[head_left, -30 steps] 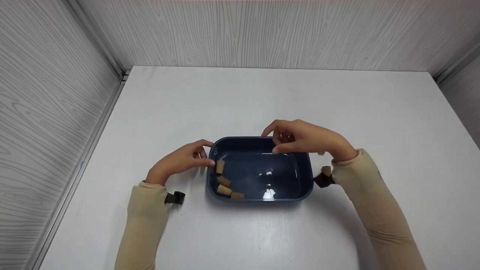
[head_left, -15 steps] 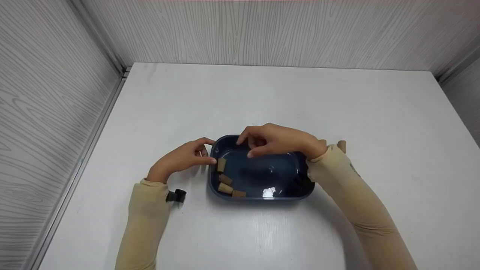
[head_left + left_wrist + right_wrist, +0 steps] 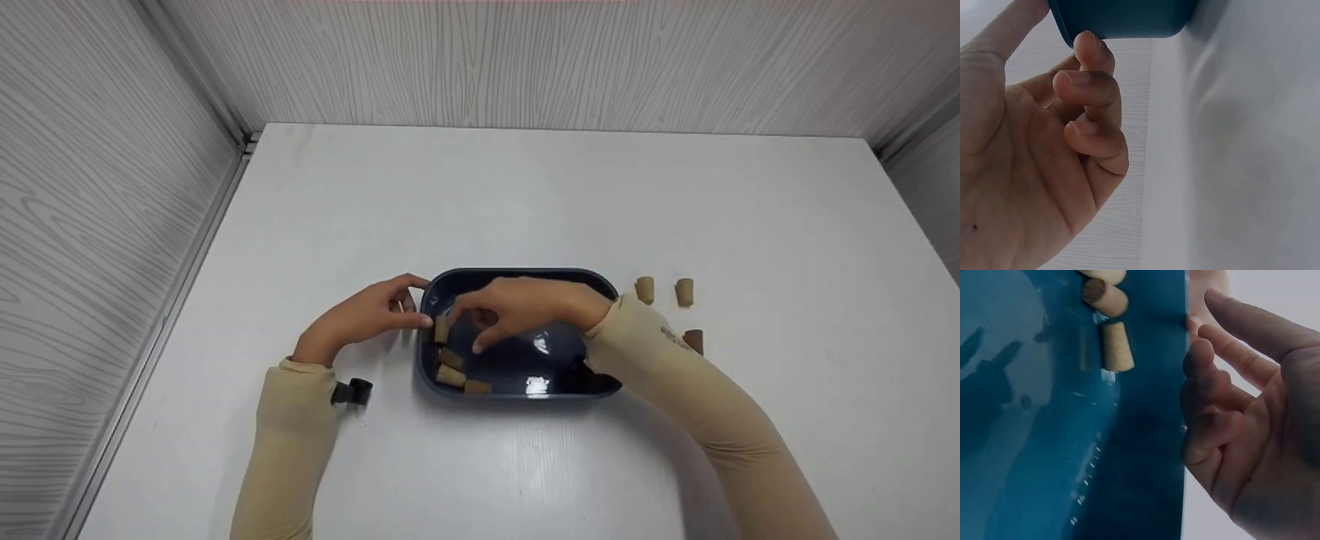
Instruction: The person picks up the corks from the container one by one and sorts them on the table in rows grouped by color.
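Note:
A dark blue rectangular tub (image 3: 517, 395) sits on the white table. Several tapered corks lie along its left end, among them a light cork (image 3: 451, 376) and a brown cork (image 3: 478, 387). My left hand (image 3: 367, 315) holds the tub's left rim, thumb and index finger spread along it; the other fingers curl below, as the left wrist view shows. My right hand (image 3: 525, 307) reaches over the tub, thumb and index finger apart with nothing between them. Its index fingertip is right by the leftmost cork (image 3: 442, 330). The right wrist view shows a cork (image 3: 1117, 347) against the blue floor.
On the table right of the tub stand two corks, one cork (image 3: 645, 290) near the rim and another cork (image 3: 684, 292) beside it. A darker cork (image 3: 694, 341) is partly covered by the right sleeve (image 3: 690, 382). A grey wood-grain panel (image 3: 525, 64) borders the table behind.
My right hand has moved left and toward the near side, across the tub to the corks at its left end. Corks on the right came into view. My left hand has stayed on the rim.

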Available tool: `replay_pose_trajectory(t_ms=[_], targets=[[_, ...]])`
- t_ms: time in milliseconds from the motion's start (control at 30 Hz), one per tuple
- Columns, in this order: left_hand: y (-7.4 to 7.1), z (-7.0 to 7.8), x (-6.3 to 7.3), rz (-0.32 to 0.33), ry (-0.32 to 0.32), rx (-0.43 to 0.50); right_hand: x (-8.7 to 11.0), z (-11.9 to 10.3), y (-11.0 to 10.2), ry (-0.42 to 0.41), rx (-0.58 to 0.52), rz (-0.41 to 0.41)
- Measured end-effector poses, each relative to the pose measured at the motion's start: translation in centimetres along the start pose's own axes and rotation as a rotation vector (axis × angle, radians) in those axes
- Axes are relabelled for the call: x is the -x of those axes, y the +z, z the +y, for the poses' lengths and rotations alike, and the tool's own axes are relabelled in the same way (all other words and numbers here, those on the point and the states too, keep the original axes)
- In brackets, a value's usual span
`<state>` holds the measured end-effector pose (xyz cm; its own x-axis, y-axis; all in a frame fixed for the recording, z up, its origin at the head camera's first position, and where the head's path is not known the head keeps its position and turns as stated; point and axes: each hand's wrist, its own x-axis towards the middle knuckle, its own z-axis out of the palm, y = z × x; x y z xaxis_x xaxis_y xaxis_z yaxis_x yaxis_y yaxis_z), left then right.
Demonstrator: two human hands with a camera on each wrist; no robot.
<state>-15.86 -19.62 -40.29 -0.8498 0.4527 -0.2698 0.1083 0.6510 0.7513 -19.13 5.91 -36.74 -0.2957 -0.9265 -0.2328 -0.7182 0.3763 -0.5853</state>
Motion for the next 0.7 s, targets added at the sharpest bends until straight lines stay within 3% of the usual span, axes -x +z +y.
replay_pose_trajectory(t_ms=[700], targets=[[0.0,-0.4,-0.3,-0.016,0.022,0.027,-2.6,0.4,2.7,0.035,0.143,-0.147]])
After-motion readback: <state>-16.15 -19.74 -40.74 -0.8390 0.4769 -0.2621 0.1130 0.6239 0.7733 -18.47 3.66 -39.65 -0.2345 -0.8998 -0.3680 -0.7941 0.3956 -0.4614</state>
